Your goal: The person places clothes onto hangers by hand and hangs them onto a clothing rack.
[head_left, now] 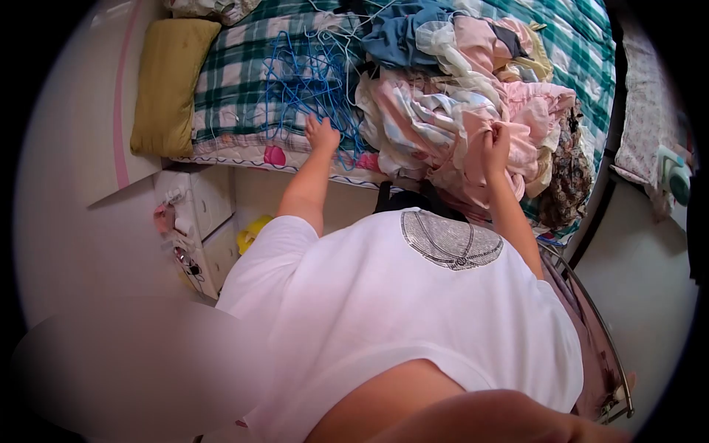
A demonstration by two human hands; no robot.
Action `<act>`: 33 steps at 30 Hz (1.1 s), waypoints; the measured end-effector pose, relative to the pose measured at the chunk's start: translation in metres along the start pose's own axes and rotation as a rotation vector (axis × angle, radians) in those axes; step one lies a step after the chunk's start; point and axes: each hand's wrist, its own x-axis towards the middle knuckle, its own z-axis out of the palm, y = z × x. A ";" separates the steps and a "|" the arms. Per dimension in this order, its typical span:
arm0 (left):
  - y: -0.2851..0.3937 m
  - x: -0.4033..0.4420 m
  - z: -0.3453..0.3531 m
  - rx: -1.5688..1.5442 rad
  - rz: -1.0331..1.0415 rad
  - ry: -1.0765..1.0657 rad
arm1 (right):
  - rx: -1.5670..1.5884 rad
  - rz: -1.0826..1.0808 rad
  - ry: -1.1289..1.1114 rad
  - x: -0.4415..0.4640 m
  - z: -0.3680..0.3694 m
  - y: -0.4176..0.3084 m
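My left hand (323,136) is over the near edge of the bed, its fingers apart at the lower side of a tangle of blue clothes hangers (304,74). It touches or nearly touches them; I cannot tell which. My right hand (496,148) has its fingers pinched on a pink garment (476,131), part of a large heap of clothes (413,111). Pink, white, patterned and cream pieces lie crumpled together there. A blue garment (402,33) tops the far side of the heap, and a dark floral piece (569,173) hangs at its right.
The heap and hangers lie on a bed with a green plaid cover (236,66). An olive pillow (170,85) lies at its left end. Below left stands a white drawer cabinet (210,199) by a yellow object (253,232). A curved metal rail (602,317) is at lower right.
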 end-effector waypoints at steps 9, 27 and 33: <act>-0.055 0.050 0.017 -0.054 -0.331 -0.202 | -0.218 0.024 -0.203 -0.037 -0.001 0.053; -0.068 0.048 0.028 -0.017 -0.312 -0.073 | -0.169 0.205 -0.233 -0.063 -0.022 0.090; -0.092 0.068 0.035 -0.290 -0.305 -0.114 | -0.351 0.124 -0.272 -0.060 -0.019 0.101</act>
